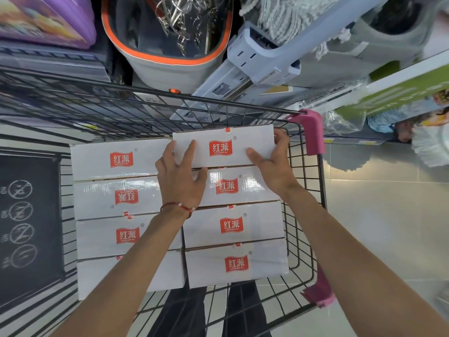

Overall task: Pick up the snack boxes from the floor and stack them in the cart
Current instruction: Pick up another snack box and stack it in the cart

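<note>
White snack boxes with red logos lie in two rows inside the black wire cart [306, 190]. The far right box [223, 145] sits at the cart's front end, a little higher than its neighbours. My left hand [181, 177] grips its left end, fingers spread over the top. My right hand [272, 159] clasps its right end, thumb on top and fingers round the far corner. A second box [233, 186] lies just under my palms. The left row [121, 198] holds several boxes side by side.
Pink plastic corner guards [313, 132] cap the cart's right side. Beyond the cart stand an orange-rimmed bucket [165, 52], mop sets [279, 54] and green packages [401, 98] on shelves. A dark sign panel [26, 224] hangs at the cart's left. Grey floor tiles [376, 215] lie to the right.
</note>
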Motion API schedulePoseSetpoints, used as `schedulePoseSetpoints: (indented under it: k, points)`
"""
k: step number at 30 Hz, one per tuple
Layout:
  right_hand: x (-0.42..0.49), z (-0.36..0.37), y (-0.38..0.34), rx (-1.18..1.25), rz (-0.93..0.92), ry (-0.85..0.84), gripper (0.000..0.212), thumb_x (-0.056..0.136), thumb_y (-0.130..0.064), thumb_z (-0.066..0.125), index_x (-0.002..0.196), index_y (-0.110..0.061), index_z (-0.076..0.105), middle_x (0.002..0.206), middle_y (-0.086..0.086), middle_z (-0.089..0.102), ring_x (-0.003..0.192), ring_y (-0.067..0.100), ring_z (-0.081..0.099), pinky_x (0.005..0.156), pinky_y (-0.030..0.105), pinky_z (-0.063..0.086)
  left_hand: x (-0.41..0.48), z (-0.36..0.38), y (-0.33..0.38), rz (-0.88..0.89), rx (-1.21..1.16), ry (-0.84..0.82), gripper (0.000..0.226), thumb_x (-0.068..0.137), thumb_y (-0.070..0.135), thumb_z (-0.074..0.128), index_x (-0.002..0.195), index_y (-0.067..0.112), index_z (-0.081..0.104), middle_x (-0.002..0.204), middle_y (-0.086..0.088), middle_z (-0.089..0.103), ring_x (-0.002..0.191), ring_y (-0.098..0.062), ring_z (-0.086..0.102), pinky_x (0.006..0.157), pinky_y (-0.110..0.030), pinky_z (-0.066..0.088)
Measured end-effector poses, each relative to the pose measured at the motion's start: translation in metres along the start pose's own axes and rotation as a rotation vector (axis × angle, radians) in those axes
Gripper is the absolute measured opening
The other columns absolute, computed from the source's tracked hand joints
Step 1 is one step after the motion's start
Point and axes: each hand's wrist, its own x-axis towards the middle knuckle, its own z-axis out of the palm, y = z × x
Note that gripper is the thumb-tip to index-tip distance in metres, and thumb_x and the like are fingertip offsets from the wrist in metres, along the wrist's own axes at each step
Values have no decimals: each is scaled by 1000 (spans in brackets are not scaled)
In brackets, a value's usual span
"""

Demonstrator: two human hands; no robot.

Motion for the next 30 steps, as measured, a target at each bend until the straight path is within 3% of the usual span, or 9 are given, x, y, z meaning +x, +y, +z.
schedulePoseSetpoints:
  k: [2,4,7,11,14,18,23,25,30]
  points:
    - [-1,0,-3,24,3,-12,65,96,-5,70,137,-27,23,141,3,43,119,12,59,85,24,60,1,2,0,24,4,-2,66,92,42,65,150,26,38,161,-9,18,142,-36,20,113,-53,35]
    - [0,0,-8,44,7,-28,63,98,-4,67,137,-27,23,135,-1,45,115,10,60,82,21,59,3,3,2,71,33,-2,68,91,47,62,151,28,36,162,-8,17,145,-37,17,114,-58,28]
    - [-6,-4,-7,71,42,-33,43,107,-14,54,140,-27,29,133,-6,50,111,7,64,78,20,58,8,5,9,163,79,-52,71,90,60,41,155,33,27,166,-6,11,151,-35,5,119,-59,13]
    - [-27,-4,10,35,182,120,44,110,-43,44,150,-26,46,137,-9,61,119,4,63,87,15,53,9,13,26,224,153,-113,73,91,65,25,157,40,12,167,-8,-6,153,-35,-8,122,-58,2]
    - [-30,-2,13,24,191,176,44,110,-45,42,149,-26,49,130,-17,62,118,2,60,98,22,49,7,21,33,216,199,-125,70,97,64,28,157,42,1,166,-9,-16,152,-37,-15,121,-59,-4]
    - [-23,-5,11,30,243,147,40,111,-41,39,150,-30,46,121,-22,57,112,-1,55,92,14,42,6,25,35,197,213,-118,67,98,60,28,156,42,0,166,-9,-16,152,-37,-15,121,-58,-4]
    - [-12,-7,18,-7,303,127,29,111,-42,37,138,-39,50,136,-9,59,127,15,56,113,36,43,9,33,41,174,196,-101,62,99,58,26,157,43,8,167,-7,-13,152,-36,-14,120,-57,-7]
    - [-10,-5,19,-18,296,119,41,108,-51,36,145,-38,48,142,-9,57,133,17,53,119,43,39,9,37,41,172,204,-76,61,101,56,30,157,42,9,167,-7,-13,152,-36,-14,121,-57,-7]
    - [-17,1,8,-69,296,144,50,112,-46,30,157,-28,40,143,-9,51,135,17,47,123,42,32,8,37,46,149,238,-81,61,102,54,30,157,43,5,167,-5,-14,152,-35,-15,122,-57,-6]
